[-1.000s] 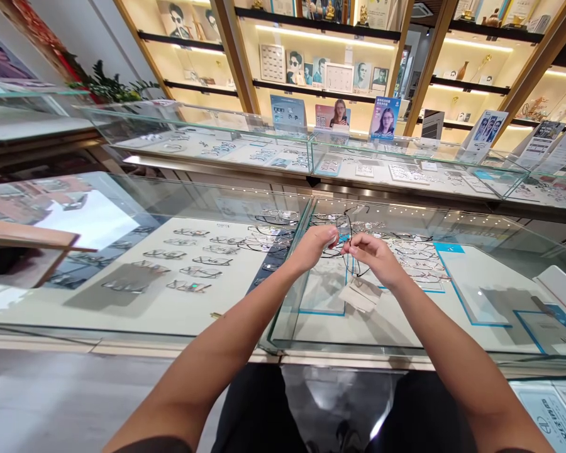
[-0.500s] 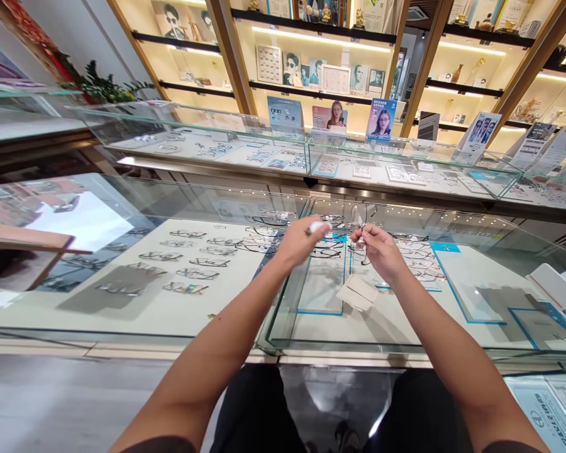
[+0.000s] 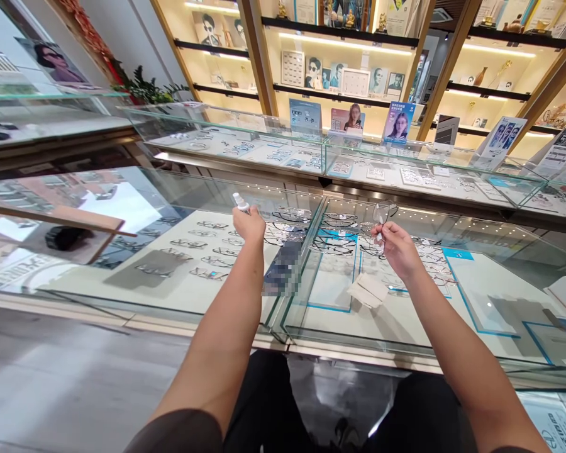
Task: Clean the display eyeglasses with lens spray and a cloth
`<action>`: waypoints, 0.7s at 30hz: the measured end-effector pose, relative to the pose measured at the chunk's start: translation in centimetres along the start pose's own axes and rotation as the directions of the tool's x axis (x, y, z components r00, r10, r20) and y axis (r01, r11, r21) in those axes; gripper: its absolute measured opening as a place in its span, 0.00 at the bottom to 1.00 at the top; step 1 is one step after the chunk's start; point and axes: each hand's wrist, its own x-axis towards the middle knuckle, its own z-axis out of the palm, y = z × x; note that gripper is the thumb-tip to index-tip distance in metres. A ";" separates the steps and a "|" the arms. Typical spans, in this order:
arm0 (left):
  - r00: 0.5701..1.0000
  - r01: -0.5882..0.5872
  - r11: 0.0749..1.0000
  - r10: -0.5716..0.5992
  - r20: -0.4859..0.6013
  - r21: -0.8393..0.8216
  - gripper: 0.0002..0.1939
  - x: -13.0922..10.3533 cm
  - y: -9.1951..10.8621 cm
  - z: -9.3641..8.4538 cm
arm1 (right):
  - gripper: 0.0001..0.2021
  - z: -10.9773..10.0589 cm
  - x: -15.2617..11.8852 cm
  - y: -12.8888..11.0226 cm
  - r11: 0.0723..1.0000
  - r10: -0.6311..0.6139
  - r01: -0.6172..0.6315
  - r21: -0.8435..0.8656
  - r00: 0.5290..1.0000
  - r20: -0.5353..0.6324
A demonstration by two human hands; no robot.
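Note:
My left hand (image 3: 249, 223) is closed around a small white spray bottle (image 3: 240, 202), held upright and slightly tilted above the left part of the glass counter. Out over the right part of the counter, my right hand (image 3: 397, 246) pinches a pair of thin-framed glasses (image 3: 382, 216), one lens standing up above the fingertips. Below and left of that hand, a folded beige cloth (image 3: 368, 290) lies on the counter's glass top. The two hands are well apart.
Rows of glasses (image 3: 214, 260) show through the glass counter (image 3: 245, 316). A dark, partly pixelated phone-like object (image 3: 284, 267) lies near the middle joint. At far left is a wood-edged mirror or tray (image 3: 94, 217). Another display case (image 3: 332, 165) stands behind, with lit shelves beyond.
My left hand has moved left with the bottle, away from my right hand, uncovering the dark object. The right hand still holds the glasses. The camera view has shifted a little left.

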 end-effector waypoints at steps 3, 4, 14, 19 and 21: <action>0.999 0.029 0.998 -0.030 0.018 0.051 0.10 -0.3 -0.1 -0.2 | 0.18 0.0 0.0 -0.2 1.000 0.002 -0.002 0.028 1.000 -0.002; 0.999 0.035 0.997 -0.037 0.025 0.068 0.11 -0.4 0.0 -0.3 | 0.18 0.0 0.1 -0.2 0.999 0.004 -0.003 0.036 1.000 -0.005; 0.994 0.043 0.989 -0.027 -0.107 0.144 0.31 -1.8 2.1 -1.2 | 0.16 -0.2 0.2 -0.5 0.999 -0.033 0.033 0.025 0.999 -0.016; 0.901 -0.348 0.937 0.343 -0.266 0.027 0.20 -4.1 5.3 -2.7 | 0.16 -0.4 0.3 -1.2 0.996 -0.060 0.063 0.062 0.997 -0.043; 0.856 -0.517 0.850 0.510 -0.091 -0.103 0.08 -5.5 6.1 -2.9 | 0.16 -0.6 0.4 -1.5 0.995 -0.072 0.075 0.063 0.996 -0.050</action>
